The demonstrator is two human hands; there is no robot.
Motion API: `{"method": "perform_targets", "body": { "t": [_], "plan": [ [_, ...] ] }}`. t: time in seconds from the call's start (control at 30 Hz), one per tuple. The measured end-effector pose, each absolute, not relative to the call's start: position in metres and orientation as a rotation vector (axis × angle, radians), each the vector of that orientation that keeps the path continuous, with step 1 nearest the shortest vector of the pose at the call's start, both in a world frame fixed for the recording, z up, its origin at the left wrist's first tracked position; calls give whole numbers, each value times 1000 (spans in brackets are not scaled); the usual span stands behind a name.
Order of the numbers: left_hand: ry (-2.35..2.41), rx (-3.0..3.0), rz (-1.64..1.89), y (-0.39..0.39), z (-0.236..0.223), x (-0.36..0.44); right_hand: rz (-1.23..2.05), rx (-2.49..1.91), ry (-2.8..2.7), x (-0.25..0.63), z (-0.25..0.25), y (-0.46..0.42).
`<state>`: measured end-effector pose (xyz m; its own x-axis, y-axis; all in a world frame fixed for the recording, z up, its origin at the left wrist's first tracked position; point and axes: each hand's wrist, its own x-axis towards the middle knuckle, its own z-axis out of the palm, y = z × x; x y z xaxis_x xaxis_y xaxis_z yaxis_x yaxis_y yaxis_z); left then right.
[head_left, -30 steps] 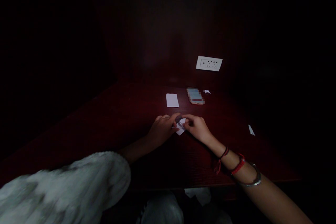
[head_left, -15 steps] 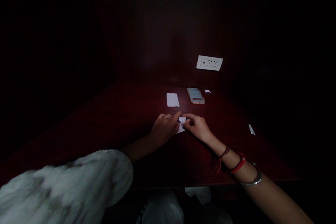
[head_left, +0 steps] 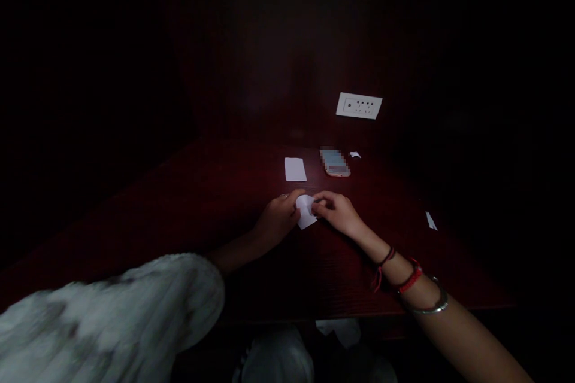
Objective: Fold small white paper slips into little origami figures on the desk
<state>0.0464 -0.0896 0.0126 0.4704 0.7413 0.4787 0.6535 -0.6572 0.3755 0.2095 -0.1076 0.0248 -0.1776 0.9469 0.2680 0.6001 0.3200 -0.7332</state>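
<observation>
Between my two hands is a small piece of white paper [head_left: 306, 213], creased near its middle and just above or on the dark red table [head_left: 215, 191]. My left hand [head_left: 279, 215] pinches its left edge with thumb and forefinger. At the right edge, the bent fingers and thumb of my right hand [head_left: 336, 210] close on the paper. Beyond the hands lies a flat white rectangle of paper [head_left: 295, 169], touched by neither hand.
A phone [head_left: 335, 161] lies near the back, with a white scrap [head_left: 355, 155] beside it. Another paper strip [head_left: 431, 221] rests at the right. A socket panel [head_left: 359, 106] is on the back wall. The table's front edge [head_left: 359, 315] is close to my lap.
My left hand has shifted slightly left, away from my right hand. More of the paper shows between them, flatter and more opened out than before.
</observation>
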Motion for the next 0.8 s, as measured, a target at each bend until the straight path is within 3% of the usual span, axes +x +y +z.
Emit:
{"method": "perform_targets", "body": {
  "t": [0.8],
  "plan": [
    [1209,2551,860,-84,12,48,475,-1470,-1910,198,28,-113]
  ]
}}
